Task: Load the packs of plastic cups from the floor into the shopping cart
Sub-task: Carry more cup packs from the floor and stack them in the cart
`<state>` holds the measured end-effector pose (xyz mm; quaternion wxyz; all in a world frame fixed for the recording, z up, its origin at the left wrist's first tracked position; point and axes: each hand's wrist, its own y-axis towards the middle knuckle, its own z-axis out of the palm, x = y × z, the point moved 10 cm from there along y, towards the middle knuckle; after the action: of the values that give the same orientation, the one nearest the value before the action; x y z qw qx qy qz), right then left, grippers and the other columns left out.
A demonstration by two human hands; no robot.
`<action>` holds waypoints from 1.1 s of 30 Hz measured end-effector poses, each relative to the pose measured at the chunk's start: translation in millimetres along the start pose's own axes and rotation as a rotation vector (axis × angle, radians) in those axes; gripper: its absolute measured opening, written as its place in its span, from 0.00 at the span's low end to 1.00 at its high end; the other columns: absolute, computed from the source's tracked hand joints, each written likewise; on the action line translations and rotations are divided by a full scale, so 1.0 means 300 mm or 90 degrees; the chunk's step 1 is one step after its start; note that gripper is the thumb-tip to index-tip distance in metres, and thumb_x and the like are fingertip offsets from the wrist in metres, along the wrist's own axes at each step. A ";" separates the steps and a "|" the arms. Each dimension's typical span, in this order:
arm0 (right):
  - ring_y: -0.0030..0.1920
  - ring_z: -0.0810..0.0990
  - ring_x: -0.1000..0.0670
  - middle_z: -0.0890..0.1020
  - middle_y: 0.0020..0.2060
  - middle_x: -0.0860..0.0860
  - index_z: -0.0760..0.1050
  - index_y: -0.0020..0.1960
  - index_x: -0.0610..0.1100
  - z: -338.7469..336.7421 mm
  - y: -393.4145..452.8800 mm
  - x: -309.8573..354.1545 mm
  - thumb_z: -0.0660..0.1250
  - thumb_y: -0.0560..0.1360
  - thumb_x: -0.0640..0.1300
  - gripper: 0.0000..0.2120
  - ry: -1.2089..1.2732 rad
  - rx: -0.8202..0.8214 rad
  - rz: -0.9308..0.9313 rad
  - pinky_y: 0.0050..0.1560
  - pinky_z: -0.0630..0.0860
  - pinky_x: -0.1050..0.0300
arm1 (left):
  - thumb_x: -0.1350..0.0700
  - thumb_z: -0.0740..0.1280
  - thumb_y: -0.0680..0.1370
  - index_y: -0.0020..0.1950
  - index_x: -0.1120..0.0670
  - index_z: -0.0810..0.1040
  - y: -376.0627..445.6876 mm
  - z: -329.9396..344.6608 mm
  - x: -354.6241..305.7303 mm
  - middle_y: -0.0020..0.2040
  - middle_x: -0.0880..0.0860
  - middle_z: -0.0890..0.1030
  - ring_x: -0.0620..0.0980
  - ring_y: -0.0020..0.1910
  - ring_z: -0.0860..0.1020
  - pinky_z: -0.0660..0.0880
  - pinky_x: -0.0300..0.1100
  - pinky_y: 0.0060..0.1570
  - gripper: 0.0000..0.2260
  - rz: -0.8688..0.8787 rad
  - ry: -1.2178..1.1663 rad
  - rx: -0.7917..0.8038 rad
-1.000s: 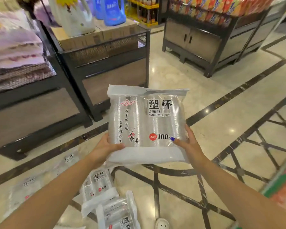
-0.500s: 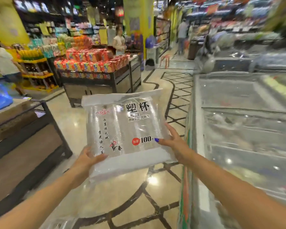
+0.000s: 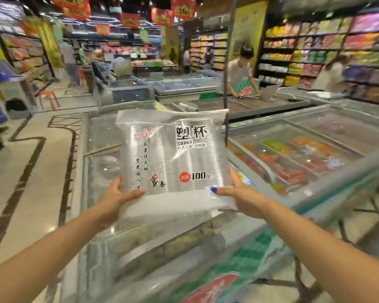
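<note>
Fingers of both hands are closed on the lower edge of a pack of plastic cups (image 3: 173,154): the left hand (image 3: 116,197) is clamped at the near-left corner with its thumb (image 3: 133,194) laid over the front film, and the right hand (image 3: 241,196) is clamped at the near-right corner, its thumb likewise pressed on the front. The pack is held upright in the air, printed face toward the camera, clear of any surface and in front of the chest freezers (image 3: 293,154) that fill the middle and right of the scene. The carrying step is judged to be in hand: one pack is lifted and is being taken toward the shopping cart. A blurred wire frame (image 3: 341,228) is seen at the near right, and it may be the cart, though this cannot be told for certain. If so, the pack is to be swung right and lowered past the rim before the grip is released. The freezer edge just beyond the pack could be struck on the way. A tiled aisle floor (image 3: 31,171) runs along the left. Farther off, a person (image 3: 239,73) is bent over a freezer, well apart from the path, and stocked shelves (image 3: 315,51) are ranged along the far right.
</note>
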<state>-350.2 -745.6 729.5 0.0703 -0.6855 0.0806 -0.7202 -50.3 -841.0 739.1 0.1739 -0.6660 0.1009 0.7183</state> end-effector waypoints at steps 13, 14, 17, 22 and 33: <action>0.61 0.81 0.45 0.77 0.66 0.50 0.56 0.75 0.61 -1.229 -1.019 -0.346 0.82 0.62 0.41 0.52 0.209 -0.516 -0.023 0.52 0.80 0.50 | 0.56 0.81 0.62 0.63 0.56 0.67 0.209 1.796 0.258 0.49 0.52 0.83 0.47 0.43 0.82 0.77 0.33 0.34 0.35 -0.100 0.050 0.482; 0.61 0.81 0.44 0.78 0.66 0.50 0.56 0.75 0.62 -1.285 -1.081 -0.368 0.81 0.62 0.40 0.51 0.218 -0.538 -0.029 0.55 0.79 0.47 | 0.56 0.81 0.61 0.63 0.56 0.68 0.204 1.916 0.278 0.48 0.52 0.84 0.48 0.42 0.82 0.77 0.33 0.35 0.35 -0.099 0.055 0.526; 0.59 0.82 0.42 0.81 0.62 0.47 0.59 0.74 0.59 -1.470 -1.246 -0.432 0.79 0.66 0.37 0.46 0.232 -0.613 -0.036 0.55 0.80 0.45 | 0.56 0.83 0.58 0.65 0.55 0.69 0.222 2.246 0.384 0.50 0.52 0.85 0.51 0.48 0.84 0.80 0.42 0.42 0.39 -0.111 0.093 0.628; 0.54 0.84 0.41 0.83 0.58 0.47 0.64 0.72 0.54 -1.776 -1.407 -0.484 0.80 0.64 0.39 0.42 0.260 -0.753 -0.022 0.45 0.82 0.51 | 0.46 0.83 0.58 0.72 0.51 0.62 0.331 2.729 0.506 0.68 0.54 0.74 0.54 0.61 0.77 0.75 0.53 0.61 0.48 -0.124 0.117 0.717; 0.52 0.84 0.41 0.76 0.57 0.53 0.56 0.75 0.60 -2.288 -1.554 -0.672 0.77 0.64 0.40 0.48 0.335 -0.911 -0.015 0.54 0.80 0.39 | 0.42 0.81 0.50 0.79 0.48 0.49 0.367 3.397 0.655 0.77 0.57 0.57 0.61 0.70 0.67 0.67 0.59 0.68 0.65 -0.182 0.196 0.798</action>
<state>-1021.4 -234.0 599.4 -0.4203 -0.3706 0.5342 -0.6329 -1042.2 -535.6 629.0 0.6059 -0.5406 0.4341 0.3902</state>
